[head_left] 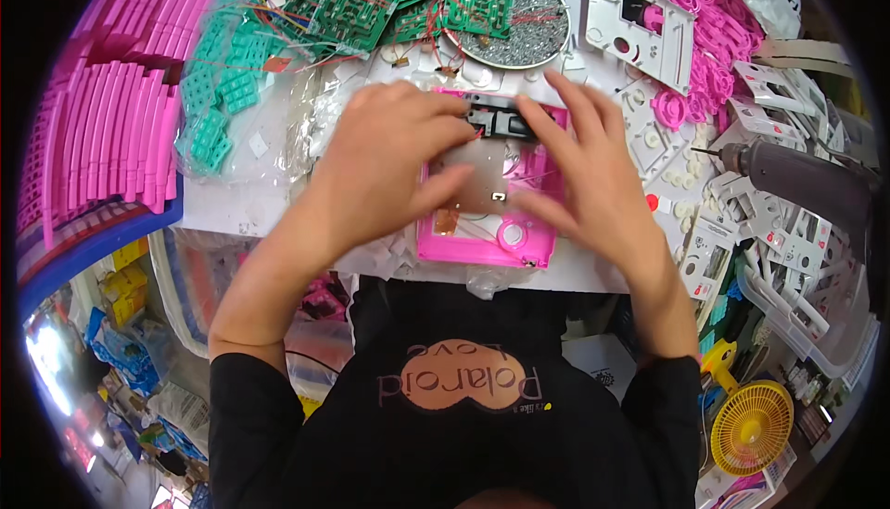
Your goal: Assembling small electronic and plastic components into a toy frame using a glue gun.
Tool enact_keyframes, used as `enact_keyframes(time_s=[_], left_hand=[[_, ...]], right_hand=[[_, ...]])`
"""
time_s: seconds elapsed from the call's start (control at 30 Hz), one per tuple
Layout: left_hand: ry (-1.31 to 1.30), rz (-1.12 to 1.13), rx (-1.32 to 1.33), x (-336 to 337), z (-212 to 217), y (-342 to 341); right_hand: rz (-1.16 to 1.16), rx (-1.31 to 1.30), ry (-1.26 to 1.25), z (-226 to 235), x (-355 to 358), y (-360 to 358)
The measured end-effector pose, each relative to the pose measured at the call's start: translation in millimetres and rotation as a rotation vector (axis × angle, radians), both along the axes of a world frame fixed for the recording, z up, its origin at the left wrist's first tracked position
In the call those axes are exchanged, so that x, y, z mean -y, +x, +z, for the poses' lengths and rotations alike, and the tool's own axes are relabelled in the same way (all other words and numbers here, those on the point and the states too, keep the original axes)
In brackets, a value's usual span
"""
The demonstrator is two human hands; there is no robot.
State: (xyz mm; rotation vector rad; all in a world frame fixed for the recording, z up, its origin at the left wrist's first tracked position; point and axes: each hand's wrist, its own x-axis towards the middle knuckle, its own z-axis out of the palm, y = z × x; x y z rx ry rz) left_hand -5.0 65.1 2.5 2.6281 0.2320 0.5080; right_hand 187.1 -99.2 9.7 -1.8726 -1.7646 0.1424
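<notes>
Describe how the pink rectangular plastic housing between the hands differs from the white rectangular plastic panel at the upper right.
The housing is pink, the panel white. The housing is between the left hand and the right hand; the panel lies beyond the right hand. The housing sits nearly square to the table; the panel is askew. Both look roughly rectangular.

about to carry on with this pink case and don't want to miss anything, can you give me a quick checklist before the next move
1. Pink case on the table, open side up: ok.
2. Black part at the case's far end: ok, present.
3. Black part fully seated: cannot tell, fingers partly cover it.
4. Grey plate fully in view: not ok, the left hand partly covers it.
5. Powered driver apart from the case: ok, it is beyond the right hand.
</notes>
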Motion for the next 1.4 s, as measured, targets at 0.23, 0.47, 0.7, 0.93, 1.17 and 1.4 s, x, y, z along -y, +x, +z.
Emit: enact_keyframes(time_s=[0.23,0.47,0.7,0.93,1.17,1.4], left_hand=[[0.384,-0.074,-0.044,-61.7,-24.7,128.8],[0.448,-0.046,-0.142,-65.4,-43.4,150.7],[0.433,-0.046,-0.265,-69.7,-35.7,152.0],[-0.066,-0.143,0.138,-14.8,4.7,68.7],[-0.446,-0.162,0.119,56.9,-12.8,19.4],[-0.596,-0.105,0.149,60.4,-6.5,16.5]], right_hand=[[-0.292,-0.091,1.123,62.9,57.8,64.9],[-0.058,-0.783,0.493,67.6,8.3,77.2],[0.137,-0.926,0.336,55.2,-11.1,68.0],[0.342,-1.027,0.371,52.1,0.5,41.7],[0.504,-1.23,0.392,57.8,16.9,-1.1],[0.455,-1.239,0.401,55.5,13.4,-13.6]])
